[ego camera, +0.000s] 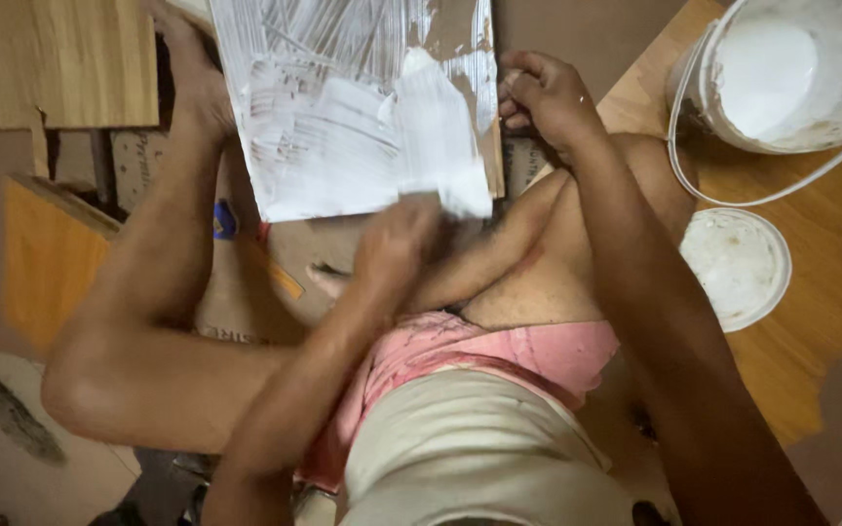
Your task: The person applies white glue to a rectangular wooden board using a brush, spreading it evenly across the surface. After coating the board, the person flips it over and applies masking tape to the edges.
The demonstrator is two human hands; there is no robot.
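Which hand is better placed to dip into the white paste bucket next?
Right. The right hand rests at the board's edge nearest the bucket; the left hand is spreading paste.

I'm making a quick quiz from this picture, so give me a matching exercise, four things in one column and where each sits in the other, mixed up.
Things:
1. bucket of white paste
2. round lid
3. board smeared white
4. right hand

Places:
a. at the board's right edge
b. top middle, in front of the person
c. top right corner, on the wooden floor
d. on the wooden floor just below the bucket

Pairs: 1-c, 2-d, 3-b, 4-a
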